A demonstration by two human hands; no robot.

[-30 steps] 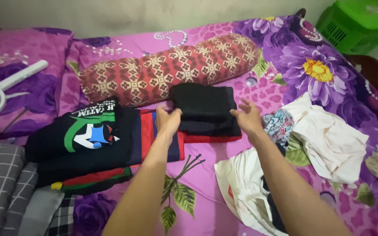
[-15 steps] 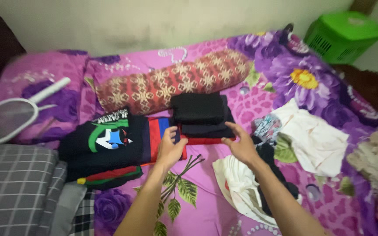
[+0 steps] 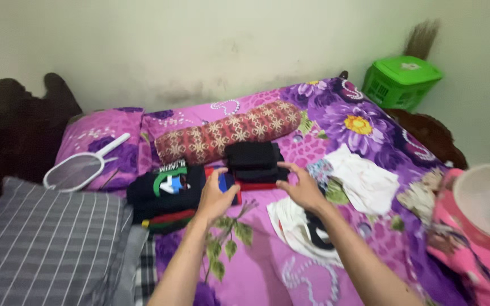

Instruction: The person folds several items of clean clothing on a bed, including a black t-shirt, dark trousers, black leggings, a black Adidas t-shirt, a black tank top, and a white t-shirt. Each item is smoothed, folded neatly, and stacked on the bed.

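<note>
Pulling back from the folded black stack point(image 3: 252, 162), we had let go: our left hand point(image 3: 215, 196) and right hand point(image 3: 301, 190) hovered open and empty just near of it, where it rested below the red patterned bolster point(image 3: 228, 132), right of the dark printed shirts point(image 3: 165, 190).

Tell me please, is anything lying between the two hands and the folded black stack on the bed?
Nothing visible does. The left hand and right hand hover open just in front of the folded black stack, with only bare pink bedsheet beneath them.
</note>
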